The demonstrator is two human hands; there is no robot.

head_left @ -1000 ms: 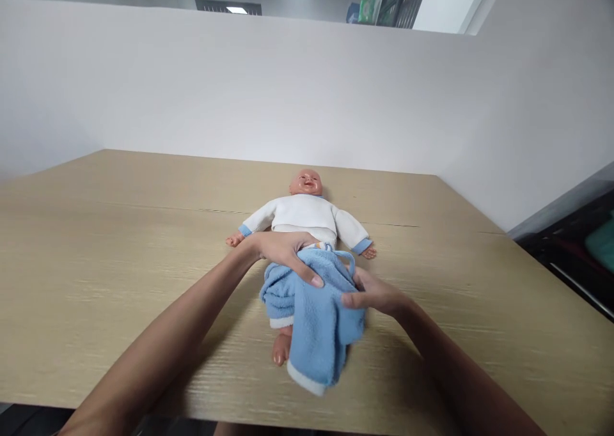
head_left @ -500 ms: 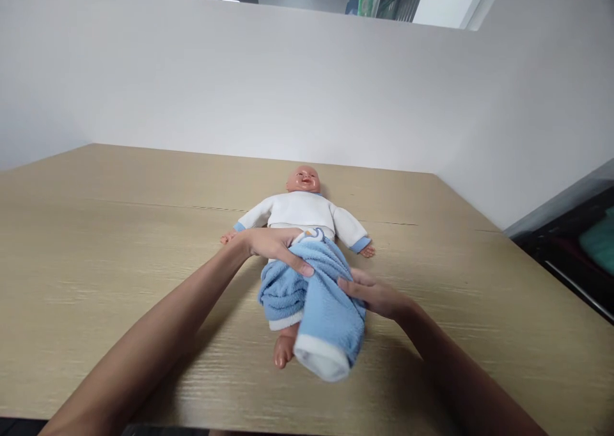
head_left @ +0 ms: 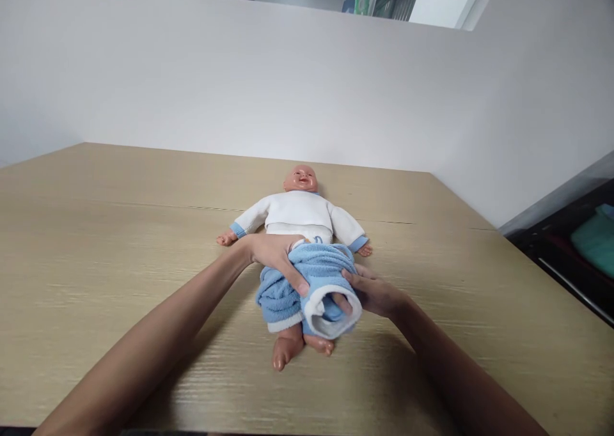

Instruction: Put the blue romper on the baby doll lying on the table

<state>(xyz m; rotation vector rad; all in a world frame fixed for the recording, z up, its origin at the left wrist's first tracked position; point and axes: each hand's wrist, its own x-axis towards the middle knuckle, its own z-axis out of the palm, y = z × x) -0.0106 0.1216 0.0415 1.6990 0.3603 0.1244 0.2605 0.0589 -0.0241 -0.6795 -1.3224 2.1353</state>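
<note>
A baby doll (head_left: 298,209) in a white top with blue cuffs lies on its back, feet towards me. Blue trousers (head_left: 278,295) with white hems cover its lower body. The trouser leg on the left is around the doll's leg, with a foot (head_left: 286,348) below the hem. My left hand (head_left: 277,257) grips the cloth by the waist, thumb on top. Bunched up, the other trouser leg (head_left: 326,263) is held from the right by my right hand (head_left: 377,291). Its open hem faces me, with a finger-like shape inside. The doll's other foot shows beneath it.
The doll lies on a wide wooden table (head_left: 144,244) with a seam across it. Behind stands a pale wall (head_left: 268,84) with an opening at the top. Right of the table is a dark container (head_left: 566,250) with teal cloth (head_left: 597,238) in it.
The right-hand trouser leg, stretched towards me before, is now gathered up and back, its hem opening turned to face me. The doll's second foot has come into view below it.
</note>
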